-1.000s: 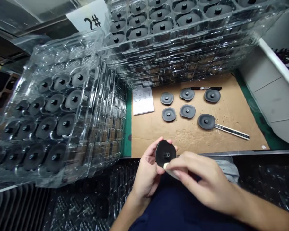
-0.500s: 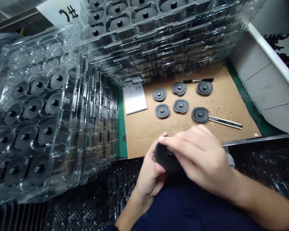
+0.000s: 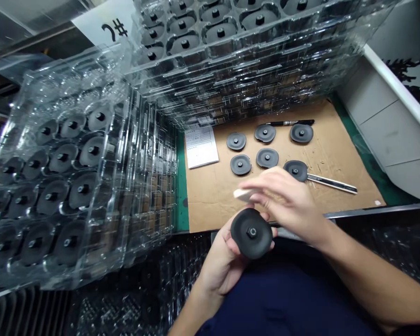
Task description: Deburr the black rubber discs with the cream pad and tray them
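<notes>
Our left hand (image 3: 227, 259) grips a dark disc (image 3: 248, 245) by its edge, stem (image 3: 252, 232) facing us, while our right hand (image 3: 289, 200) pinches a blurred white piece (image 3: 242, 193) just above it, clear of its surface. A steady edge hold and a light pinch would, we judge, spare the stem. Beyond, matte rounded discs (image 3: 267, 158) lie on creased brown cardboard (image 3: 210, 200) before glossy, clear-plastic trays (image 3: 231, 77).

"2#" on a white sign (image 3: 101, 21)
</notes>
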A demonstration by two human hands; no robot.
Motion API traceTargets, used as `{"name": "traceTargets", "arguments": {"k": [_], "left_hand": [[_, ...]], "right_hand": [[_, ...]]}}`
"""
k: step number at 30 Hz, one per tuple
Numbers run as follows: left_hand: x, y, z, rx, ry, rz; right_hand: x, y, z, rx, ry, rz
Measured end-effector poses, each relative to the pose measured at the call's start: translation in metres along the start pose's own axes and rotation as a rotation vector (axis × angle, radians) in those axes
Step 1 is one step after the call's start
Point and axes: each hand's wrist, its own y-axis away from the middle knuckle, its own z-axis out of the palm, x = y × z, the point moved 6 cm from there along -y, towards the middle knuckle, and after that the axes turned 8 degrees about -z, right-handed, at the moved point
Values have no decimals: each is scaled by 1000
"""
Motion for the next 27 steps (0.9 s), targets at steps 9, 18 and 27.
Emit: {"name": "traceTargets", "arguments": {"k": [9, 18, 27], "left_hand": [[3, 1, -7, -71, 87, -19], [7, -2, -14, -18, 98, 62], [9, -3, -16, 41, 75, 138]], "right_hand": [[98, 72, 33, -41, 138, 420], [85, 82, 43, -53, 59, 498], [72, 65, 18, 20, -318, 613]]}}
